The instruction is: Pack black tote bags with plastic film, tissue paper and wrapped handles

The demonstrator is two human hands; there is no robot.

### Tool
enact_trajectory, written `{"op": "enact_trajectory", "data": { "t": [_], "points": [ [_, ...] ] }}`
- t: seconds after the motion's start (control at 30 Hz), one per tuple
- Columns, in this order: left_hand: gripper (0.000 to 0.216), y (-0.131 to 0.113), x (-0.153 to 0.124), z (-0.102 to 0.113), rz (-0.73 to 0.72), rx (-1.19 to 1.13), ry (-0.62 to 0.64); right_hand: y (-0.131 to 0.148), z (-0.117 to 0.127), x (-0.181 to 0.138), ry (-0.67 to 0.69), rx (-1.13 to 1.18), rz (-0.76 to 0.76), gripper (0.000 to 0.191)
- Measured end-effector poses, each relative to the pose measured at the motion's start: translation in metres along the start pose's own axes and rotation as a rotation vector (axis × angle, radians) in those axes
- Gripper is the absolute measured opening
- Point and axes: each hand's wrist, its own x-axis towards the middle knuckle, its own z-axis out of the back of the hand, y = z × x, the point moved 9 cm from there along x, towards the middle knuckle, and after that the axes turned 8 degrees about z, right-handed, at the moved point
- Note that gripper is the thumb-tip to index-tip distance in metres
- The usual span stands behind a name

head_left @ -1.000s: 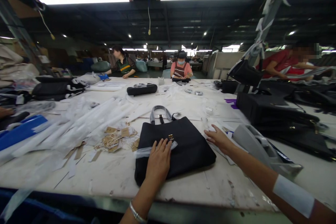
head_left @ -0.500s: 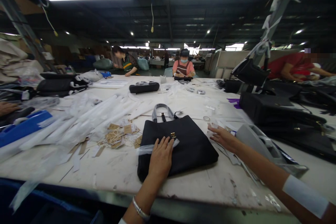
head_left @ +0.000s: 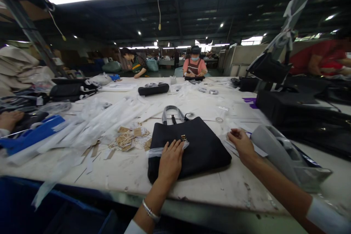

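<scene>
A black handbag (head_left: 203, 157) with a gold clasp lies on the table in front of me, its wrapped handle (head_left: 173, 109) pointing away. My left hand (head_left: 171, 159) rests flat on its left half with the fingers stretched out, over a strip of translucent film (head_left: 155, 152). Just right of the bag, my right hand (head_left: 242, 145) has its fingers drawn together in a pinch. What is between those fingertips, if anything, is too small to name. White paper slips (head_left: 257, 149) lie beside and below that hand, next to a grey tape dispenser (head_left: 274, 150).
Tan tags with strings (head_left: 128, 139) are heaped left of the bag, near white plastic sheets (head_left: 74, 133) and a blue tape dispenser (head_left: 35, 133). Black bags (head_left: 290, 117) are piled at right. Another black bag (head_left: 153, 89) lies farther back. Co-workers (head_left: 195, 66) sit across the table.
My right hand has gone from spread fingers to a pinch and has shifted slightly to the right of the bag. My left hand stays flat on the handbag. The view has tilted a little.
</scene>
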Motion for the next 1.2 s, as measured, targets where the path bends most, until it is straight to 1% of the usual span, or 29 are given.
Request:
{"op": "enact_trajectory", "data": {
  "t": [0.07, 0.13, 0.23, 0.3, 0.33, 0.4, 0.5, 0.57, 0.63, 0.73, 0.8, 0.83, 0.9, 0.97, 1.1, 1.2],
  "points": [
    [0.036, -0.002, 0.000, 0.001, -0.009, 0.012, -0.004, -0.017, 0.006, 0.007, -0.018, 0.120, -0.096, 0.042],
    [0.036, -0.003, -0.001, 0.002, -0.015, 0.027, -0.009, -0.026, 0.001, 0.008, 0.048, 0.206, -0.197, 0.038],
    [0.036, -0.004, -0.001, 0.001, -0.019, 0.041, -0.009, -0.029, -0.025, 0.001, 0.273, 0.316, -0.381, 0.024],
    [0.037, -0.003, -0.001, 0.001, -0.024, 0.047, -0.012, -0.027, -0.041, -0.006, 0.395, 0.360, -0.465, 0.017],
    [0.037, -0.003, -0.002, 0.000, -0.027, 0.050, -0.017, -0.024, -0.045, -0.008, 0.427, 0.360, -0.474, 0.017],
    [0.037, -0.003, -0.002, 0.000, -0.034, 0.058, -0.026, -0.021, -0.046, -0.009, 0.449, 0.328, -0.441, 0.021],
    [0.037, -0.003, -0.002, 0.000, -0.040, 0.067, -0.033, -0.014, -0.043, -0.007, 0.472, 0.190, -0.298, 0.024],
    [0.037, -0.003, -0.002, -0.001, -0.039, 0.070, -0.029, -0.009, -0.039, -0.005, 0.468, 0.093, -0.216, 0.025],
    [0.037, -0.003, -0.001, -0.001, -0.031, 0.070, -0.018, -0.005, -0.035, -0.002, 0.447, 0.027, -0.165, 0.030],
    [0.037, -0.003, -0.001, -0.002, -0.025, 0.070, -0.007, 0.005, -0.025, 0.010, 0.361, -0.048, -0.086, 0.039],
    [0.037, -0.003, -0.001, -0.002, -0.030, 0.069, -0.014, 0.007, -0.019, 0.017, 0.322, -0.058, -0.088, 0.043],
    [0.037, -0.004, -0.001, -0.001, -0.034, 0.067, -0.021, 0.006, -0.018, 0.019, 0.323, -0.029, -0.117, 0.042],
    [0.037, -0.004, -0.001, -0.001, -0.039, 0.059, -0.032, 0.002, -0.017, 0.024, 0.315, 0.098, -0.192, 0.032],
    [0.037, -0.004, -0.002, -0.001, -0.042, 0.053, -0.039, 0.002, -0.012, 0.031, 0.262, 0.227, -0.223, 0.020],
    [0.037, -0.003, -0.002, -0.001, -0.038, 0.058, -0.033, 0.014, -0.003, 0.046, 0.132, 0.307, -0.169, 0.013],
    [0.037, -0.002, -0.001, -0.002, -0.031, 0.052, -0.023, 0.039, -0.007, 0.050, 0.048, 0.433, -0.100, 0.019]
  ]
}}
